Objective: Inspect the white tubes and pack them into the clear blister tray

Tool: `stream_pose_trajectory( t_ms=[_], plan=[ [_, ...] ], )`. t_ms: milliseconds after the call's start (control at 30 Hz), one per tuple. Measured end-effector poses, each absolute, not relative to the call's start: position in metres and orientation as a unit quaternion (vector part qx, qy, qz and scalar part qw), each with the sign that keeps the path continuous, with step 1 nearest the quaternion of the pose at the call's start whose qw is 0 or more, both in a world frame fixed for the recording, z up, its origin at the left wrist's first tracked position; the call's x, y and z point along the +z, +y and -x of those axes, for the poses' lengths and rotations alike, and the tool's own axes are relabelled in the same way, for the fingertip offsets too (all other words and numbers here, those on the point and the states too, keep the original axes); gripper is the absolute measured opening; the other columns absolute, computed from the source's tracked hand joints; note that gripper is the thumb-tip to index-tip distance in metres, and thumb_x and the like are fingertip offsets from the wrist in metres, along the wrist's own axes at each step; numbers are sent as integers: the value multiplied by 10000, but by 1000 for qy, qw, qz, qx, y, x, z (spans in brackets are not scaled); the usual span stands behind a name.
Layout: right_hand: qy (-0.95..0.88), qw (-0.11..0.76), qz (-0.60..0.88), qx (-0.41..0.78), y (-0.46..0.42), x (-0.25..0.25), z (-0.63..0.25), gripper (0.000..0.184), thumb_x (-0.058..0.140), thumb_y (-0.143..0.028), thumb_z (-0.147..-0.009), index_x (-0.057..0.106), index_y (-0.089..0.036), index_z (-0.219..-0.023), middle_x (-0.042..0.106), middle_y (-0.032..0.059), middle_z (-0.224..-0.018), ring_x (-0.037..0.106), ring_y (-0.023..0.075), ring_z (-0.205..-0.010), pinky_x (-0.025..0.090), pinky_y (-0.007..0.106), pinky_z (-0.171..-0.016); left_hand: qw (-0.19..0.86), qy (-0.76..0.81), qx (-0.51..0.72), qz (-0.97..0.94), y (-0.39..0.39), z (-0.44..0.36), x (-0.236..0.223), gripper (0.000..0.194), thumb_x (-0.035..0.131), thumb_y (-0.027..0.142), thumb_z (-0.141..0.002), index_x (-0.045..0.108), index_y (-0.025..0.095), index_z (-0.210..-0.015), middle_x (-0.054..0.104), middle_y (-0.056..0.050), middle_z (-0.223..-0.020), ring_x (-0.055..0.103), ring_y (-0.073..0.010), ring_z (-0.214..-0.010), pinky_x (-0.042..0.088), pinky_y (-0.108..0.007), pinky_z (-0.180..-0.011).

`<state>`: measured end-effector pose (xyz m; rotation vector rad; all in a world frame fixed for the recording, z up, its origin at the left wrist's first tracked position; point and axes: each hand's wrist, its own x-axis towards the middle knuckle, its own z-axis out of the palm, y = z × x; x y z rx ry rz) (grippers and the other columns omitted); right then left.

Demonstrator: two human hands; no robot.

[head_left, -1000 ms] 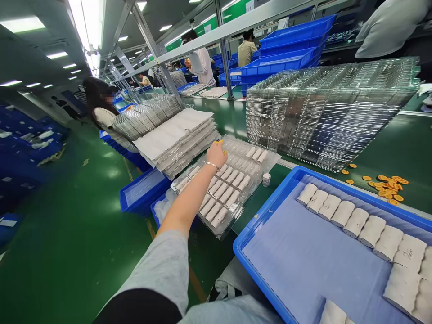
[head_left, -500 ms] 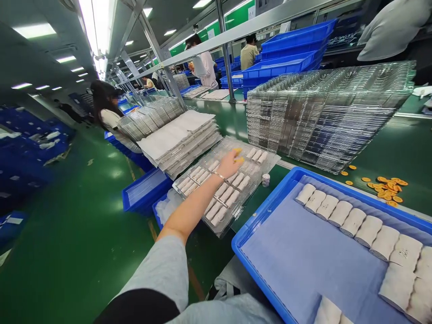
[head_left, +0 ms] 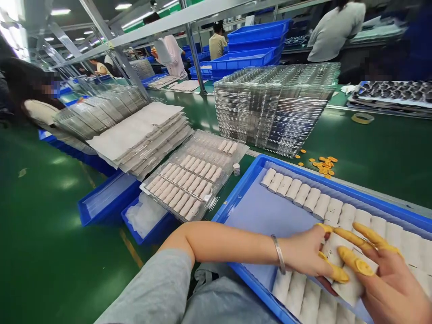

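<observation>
In the head view, my left hand (head_left: 313, 254), with yellow finger cots and a bracelet on the wrist, is closed on a white cylindrical roll (head_left: 335, 248) above the blue tray (head_left: 236, 265). Facing it from the right, my right hand (head_left: 384, 274), also in yellow finger cots, has its fingers wrapped over white rolls at the same spot. The fingers partly cover what they hold, so how many rolls each grips is unclear. Rows of similar white rolls (head_left: 293, 189) lie along the far side of the tray and beneath my hands, on a pale liner.
Left of the blue tray lies a clear plastic tray (head_left: 202, 150) with smaller white rolls. Behind stand stacked clear trays (head_left: 266, 108) and white-sheeted trays (head_left: 135, 130). Orange discs (head_left: 326, 165) and a tape roll (head_left: 362, 118) lie on the green bench. Co-workers sit nearby.
My left hand has left the clear plastic tray and moved right and nearer, to the blue tray. My right hand has come into view. The camera has turned right.
</observation>
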<state>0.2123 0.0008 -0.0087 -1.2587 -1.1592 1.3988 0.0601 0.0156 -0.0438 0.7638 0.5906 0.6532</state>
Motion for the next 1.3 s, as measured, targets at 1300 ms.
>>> stream_pose_trajectory(
  t_ms=[1300],
  plan=[
    [-258, 428, 395, 771, -12, 17, -218, 567, 924, -260, -769, 601, -250, -1235, 688, 38, -1111, 700, 221, -920, 634, 375, -825, 822, 267, 337, -373, 0, -2, 3, 847, 802, 147, -762, 325, 347, -1434, 563, -76, -1200, 696, -209, -943, 606, -436, -839]
  ],
)
